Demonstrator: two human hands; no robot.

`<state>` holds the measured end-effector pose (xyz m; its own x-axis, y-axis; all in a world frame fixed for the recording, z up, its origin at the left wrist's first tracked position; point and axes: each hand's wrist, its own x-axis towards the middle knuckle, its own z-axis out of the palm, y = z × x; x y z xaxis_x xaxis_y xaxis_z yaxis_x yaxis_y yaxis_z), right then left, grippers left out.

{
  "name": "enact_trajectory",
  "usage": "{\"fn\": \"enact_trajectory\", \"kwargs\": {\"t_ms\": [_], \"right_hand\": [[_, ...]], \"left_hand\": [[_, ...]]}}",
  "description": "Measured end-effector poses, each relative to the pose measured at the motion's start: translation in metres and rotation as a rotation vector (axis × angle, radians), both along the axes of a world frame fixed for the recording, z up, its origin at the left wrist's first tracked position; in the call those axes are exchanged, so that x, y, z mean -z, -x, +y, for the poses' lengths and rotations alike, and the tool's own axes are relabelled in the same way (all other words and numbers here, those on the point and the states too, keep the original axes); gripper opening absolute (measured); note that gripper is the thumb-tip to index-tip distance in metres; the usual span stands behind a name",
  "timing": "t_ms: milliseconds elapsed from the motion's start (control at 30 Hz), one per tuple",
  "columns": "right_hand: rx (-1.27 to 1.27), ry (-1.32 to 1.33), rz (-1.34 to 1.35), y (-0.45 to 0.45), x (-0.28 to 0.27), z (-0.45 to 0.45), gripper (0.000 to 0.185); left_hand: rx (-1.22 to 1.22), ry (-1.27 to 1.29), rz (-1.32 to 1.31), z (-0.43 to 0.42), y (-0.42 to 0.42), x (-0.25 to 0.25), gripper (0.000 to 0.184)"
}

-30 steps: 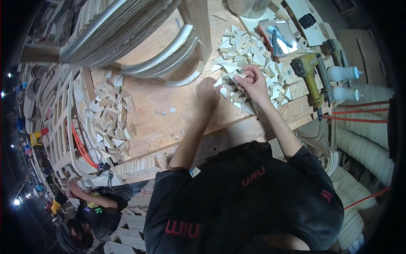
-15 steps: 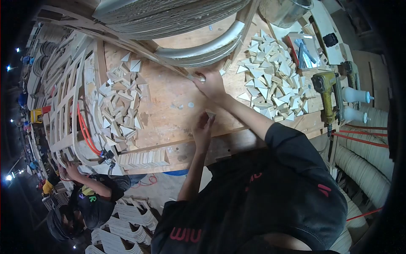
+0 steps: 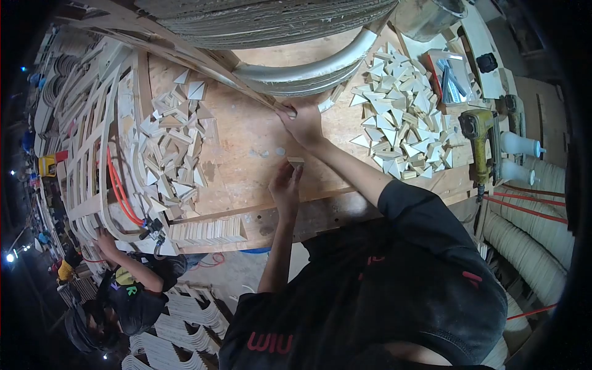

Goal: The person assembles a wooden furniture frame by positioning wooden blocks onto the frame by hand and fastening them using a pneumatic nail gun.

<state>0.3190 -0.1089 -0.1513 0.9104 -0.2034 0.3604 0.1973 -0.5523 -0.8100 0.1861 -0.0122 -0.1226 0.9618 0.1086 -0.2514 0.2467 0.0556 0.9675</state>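
Between the fingertips of my left hand [image 3: 285, 190] is a small wooden block [image 3: 296, 160], held just above the near part of the workbench. My right hand [image 3: 303, 126] is closed around the near end of a wooden frame [image 3: 251, 86], with the thumb on top. That frame carries a thick stack of curved strips [image 3: 296, 75] and leans over the back of the bench. To the right lies a heap of triangular wooden blocks [image 3: 401, 114]; another heap of wooden blocks [image 3: 176, 145] is on the left.
A row of thin wooden pieces [image 3: 208, 230] lines the bench's front edge [image 3: 265, 216]. At right are a yellow nail gun [image 3: 475, 132], a clear box [image 3: 453, 77], white bottles [image 3: 518, 143] and a bucket [image 3: 428, 18]. Red hoses [image 3: 118, 185] hang left, near a co-worker [image 3: 132, 283].
My left hand has moved slightly left and turned the block. The frame and its curved strips have shifted a little to the right in view. The co-worker's hands have moved.
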Motion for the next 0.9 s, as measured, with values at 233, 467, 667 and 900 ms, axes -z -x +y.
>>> {"fn": "enact_trajectory", "kwargs": {"t_ms": [233,467,667,900], "right_hand": [[0.041,0.056,-0.047,-0.003,0.008,-0.002,0.017],[0.0,-0.033,0.046,-0.001,0.019,-0.001,0.019],[-0.106,-0.175,-0.071,0.013,-0.028,-0.018,0.025],[-0.204,0.272,0.06,0.084,-0.037,-0.096,0.027]], "left_hand": [[0.047,0.0,0.011,0.0,-0.001,-0.002,0.031],[-0.02,-0.047,-0.076,-0.004,-0.01,-0.019,0.034],[0.16,-0.484,-0.793,-0.053,-0.077,-0.178,0.03],[0.042,-0.843,-0.786,-0.091,-0.129,-0.204,0.025]]}}
